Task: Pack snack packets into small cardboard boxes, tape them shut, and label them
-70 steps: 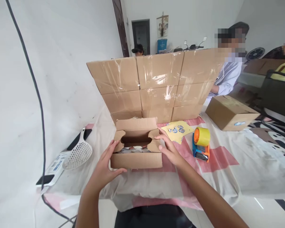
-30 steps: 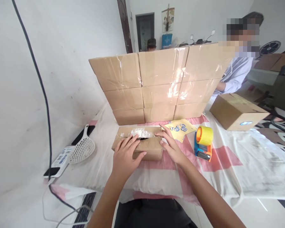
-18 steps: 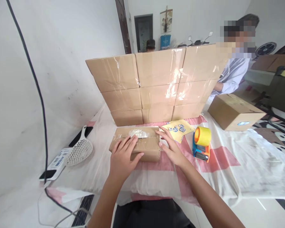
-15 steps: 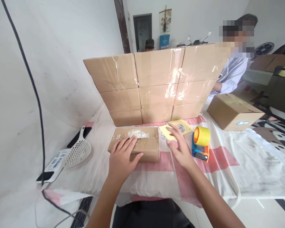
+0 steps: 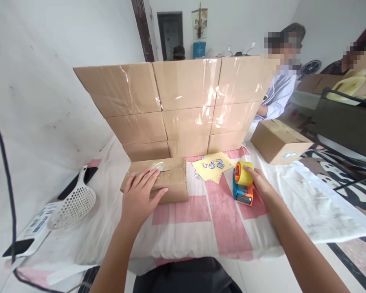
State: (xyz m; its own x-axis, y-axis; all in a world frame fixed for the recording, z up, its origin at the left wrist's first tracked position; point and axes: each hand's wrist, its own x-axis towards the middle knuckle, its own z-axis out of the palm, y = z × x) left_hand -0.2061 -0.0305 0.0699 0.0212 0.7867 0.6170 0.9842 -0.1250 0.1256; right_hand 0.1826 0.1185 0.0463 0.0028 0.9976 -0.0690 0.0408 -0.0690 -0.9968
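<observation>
My left hand point(image 5: 142, 194) lies flat with fingers spread on a small cardboard box point(image 5: 175, 185), whose top carries shiny clear tape. On the right, my right hand point(image 5: 261, 184) closes round the side of a tape dispenser point(image 5: 243, 193), blue and orange with a yellow roll on it. The dispenser stands on the cloth, and some of my right fingers are hidden behind the roll. Between the two hands lies a yellow paper sheet point(image 5: 213, 167) with small blue drawings.
A wall of taped cardboard boxes point(image 5: 186, 108) stands behind the small box. Another closed carton point(image 5: 280, 142) sits at the right. At left are a white perforated scoop point(image 5: 75, 203) and a dark cable point(image 5: 6, 175). A person point(image 5: 277, 91) is beyond the boxes.
My right hand has moved right, from above the yellow sheet to the tape dispenser, and taken hold of it. My left hand stays on the box. The view has shifted to the right.
</observation>
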